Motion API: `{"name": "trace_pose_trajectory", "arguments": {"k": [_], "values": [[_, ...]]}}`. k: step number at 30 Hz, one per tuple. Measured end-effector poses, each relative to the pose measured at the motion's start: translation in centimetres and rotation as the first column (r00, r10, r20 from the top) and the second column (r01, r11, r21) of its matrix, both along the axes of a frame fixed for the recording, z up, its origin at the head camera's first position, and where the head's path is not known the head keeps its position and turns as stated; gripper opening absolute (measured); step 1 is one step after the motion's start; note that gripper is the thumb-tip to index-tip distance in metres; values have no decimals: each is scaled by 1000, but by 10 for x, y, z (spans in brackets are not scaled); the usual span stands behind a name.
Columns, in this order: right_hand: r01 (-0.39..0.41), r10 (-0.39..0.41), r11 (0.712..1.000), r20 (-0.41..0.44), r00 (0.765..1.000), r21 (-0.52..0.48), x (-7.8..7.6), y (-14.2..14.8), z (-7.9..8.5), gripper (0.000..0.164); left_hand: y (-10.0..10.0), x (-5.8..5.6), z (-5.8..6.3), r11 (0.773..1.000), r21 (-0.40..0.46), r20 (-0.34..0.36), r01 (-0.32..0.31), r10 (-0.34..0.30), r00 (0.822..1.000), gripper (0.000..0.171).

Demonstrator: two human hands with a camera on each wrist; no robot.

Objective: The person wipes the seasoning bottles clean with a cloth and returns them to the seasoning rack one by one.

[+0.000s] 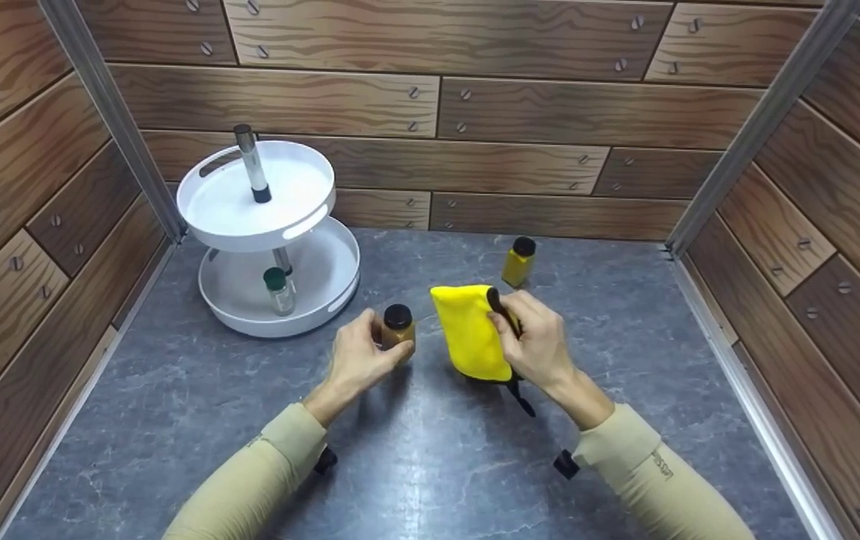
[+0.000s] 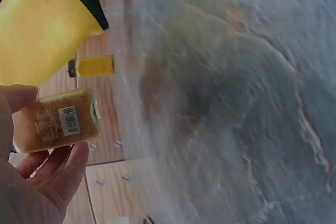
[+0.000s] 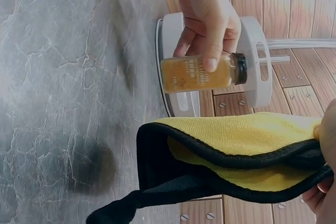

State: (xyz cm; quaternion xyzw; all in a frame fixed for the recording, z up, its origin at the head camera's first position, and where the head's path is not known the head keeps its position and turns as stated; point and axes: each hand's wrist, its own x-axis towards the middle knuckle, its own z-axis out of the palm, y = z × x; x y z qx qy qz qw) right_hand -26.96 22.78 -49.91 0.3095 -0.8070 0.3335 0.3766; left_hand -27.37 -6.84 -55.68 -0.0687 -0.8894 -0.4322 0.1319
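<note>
My left hand grips a spice jar with brown contents and a black lid, thumb on one side and fingers on the other. A barcode label on the jar faces the left wrist view. With my right hand I pinch a yellow cloth with black edging by its upper right part. The cloth hangs folded, and a black strip dangles below it. Both hands are above the grey marbled surface, the cloth just right of the jar.
A white two-tier round stand is at the back left, with a green-capped glass jar on its lower tier. Behind the cloth stands a second jar with yellow contents and a black lid. Wood-patterned walls enclose the back and sides.
</note>
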Motion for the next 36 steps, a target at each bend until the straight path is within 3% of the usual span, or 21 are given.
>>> {"name": "trace_pose_trajectory", "arguments": {"k": [7, 21, 22, 27, 28, 29, 36], "values": [[3, -3, 1000, 4, 1000, 13, 1, 2, -2, 12, 0, -1, -10, 998, -68, 81, -7, 13, 997, 40], [11, -11, 1000, 10, 1000, 14, 0, 2, -8, 12, -2, 3, -19, 997, -82, 82, -9, 16, 996, 54], [11, -11, 1000, 12, 1000, 17, 1, 2, -8, 11, -8, -3, -29, 997, -79, 61, 20, -15, 998, 57], [12, -12, 1000, 24, 1000, 21, 2, 2, -7, 13, -17, -10, -28, 978, -125, 105, 170, -157, 982, 66], [13, -14, 1000, 25, 1000, 21, 2, 3, -7, 13, -20, -12, -28, 970, -133, 118, 205, -190, 975, 68], [14, -15, 1000, 26, 1000, 21, 2, 3, -7, 14, -19, -8, -17, 963, -151, 146, 224, -203, 968, 67], [16, -17, 999, 34, 999, 36, 1, 1, -7, 13, -32, -17, -18, 901, -227, 171, 370, -337, 926, 66]]}}
